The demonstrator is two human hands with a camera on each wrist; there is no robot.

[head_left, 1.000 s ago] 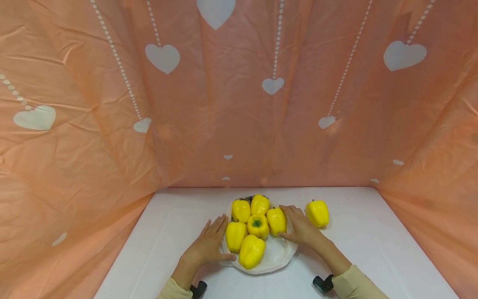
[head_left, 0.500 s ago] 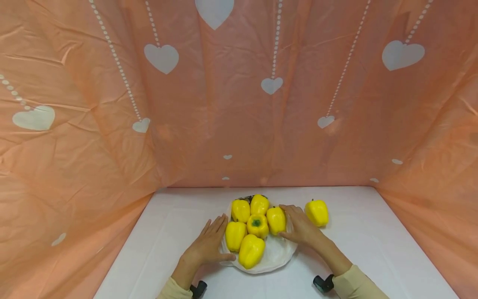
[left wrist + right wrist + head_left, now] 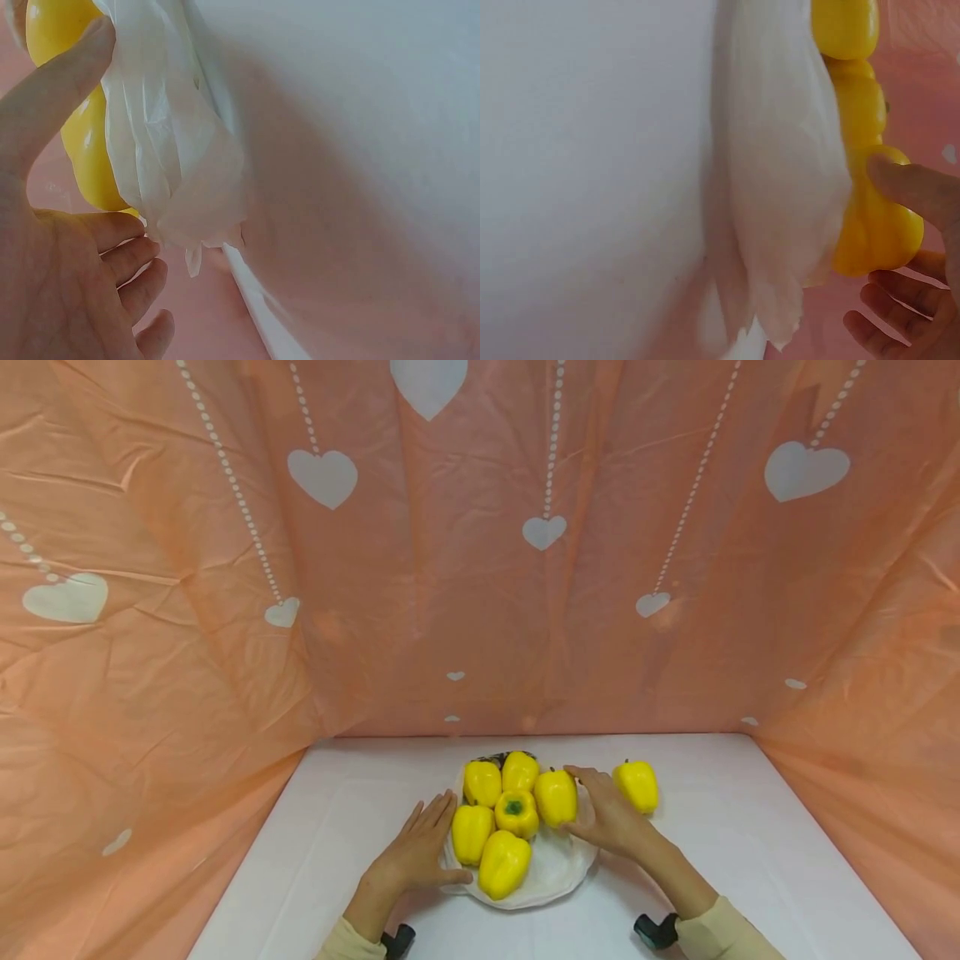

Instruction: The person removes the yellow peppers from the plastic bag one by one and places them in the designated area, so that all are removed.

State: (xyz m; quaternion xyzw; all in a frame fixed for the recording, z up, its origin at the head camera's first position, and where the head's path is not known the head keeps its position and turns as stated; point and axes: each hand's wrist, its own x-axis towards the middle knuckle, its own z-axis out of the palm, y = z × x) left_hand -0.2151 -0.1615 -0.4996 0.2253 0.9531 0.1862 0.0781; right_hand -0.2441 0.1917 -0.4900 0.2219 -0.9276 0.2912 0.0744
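Several yellow bell peppers [image 3: 517, 814] sit together in a white, thin plastic bag [image 3: 558, 868] with its mouth spread wide. My right hand [image 3: 611, 818] holds the rightmost bell pepper [image 3: 557, 797] between thumb and fingers; in the right wrist view the thumb lies on this pepper [image 3: 877, 225] above the bag's rim. My left hand [image 3: 416, 852] rests against the bag's left side, fingers straight. In the left wrist view, its thumb is at the rim of the bag [image 3: 150, 112], close to a pepper [image 3: 90, 157].
One more yellow bell pepper [image 3: 637, 786] lies on the white table [image 3: 750, 860], right of my right hand. A dark patterned patch [image 3: 498, 758] shows at the bag's far edge. An orange curtain with white hearts [image 3: 480, 610] encloses the table's back and sides.
My right hand has raised the rightmost bell pepper slightly in the bag. My left hand and the other peppers have stayed in place.
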